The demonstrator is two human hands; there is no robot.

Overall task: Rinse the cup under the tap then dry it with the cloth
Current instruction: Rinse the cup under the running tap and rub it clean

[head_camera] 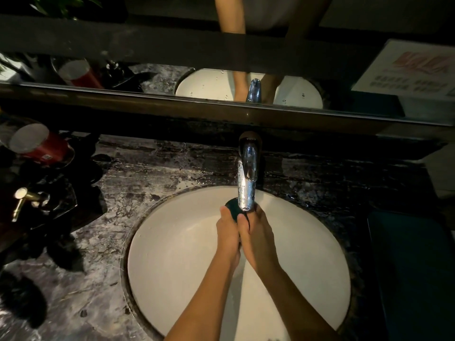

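A small dark cup (232,207) is held over the white round sink (172,254), directly under the spout of the chrome tap (247,178). My left hand (227,235) wraps the cup from the left. My right hand (256,238) grips it from the right, its fingertips touching the tap's tip. Most of the cup is hidden by both hands and the spout. Whether water is running is not clear. A dark teal cloth (413,271) lies flat on the counter at the right.
The dark marble counter (103,242) is wet around the basin. At the left stand a red canister with a white lid (40,146), a brass-topped pump (27,200) and dark objects. A mirror (221,87) runs along the back, with a printed sign (408,70) at right.
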